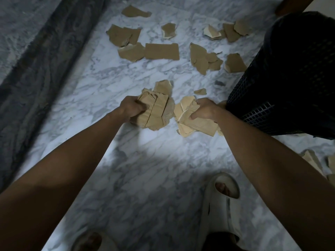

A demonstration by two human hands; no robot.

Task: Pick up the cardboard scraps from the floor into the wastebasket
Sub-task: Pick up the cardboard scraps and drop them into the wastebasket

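Observation:
My left hand [131, 109] grips a thick bundle of brown cardboard scraps [155, 113] above the marble floor. My right hand [204, 110] grips a second, paler bundle of scraps [195, 124] right beside the black mesh wastebasket [290, 78], which stands at the right. Several loose scraps lie on the floor further ahead, among them a rectangular piece [162, 51], a torn piece [199, 58] and a small bit [200, 91]. More scraps [311, 160] lie at the right edge behind my right arm.
A dark patterned curtain or cloth [36, 69] runs down the left side. My feet in white slippers [223, 200] stand on the white marble floor [154, 169] near the bottom. A brown wooden piece [290, 4] shows at the top right.

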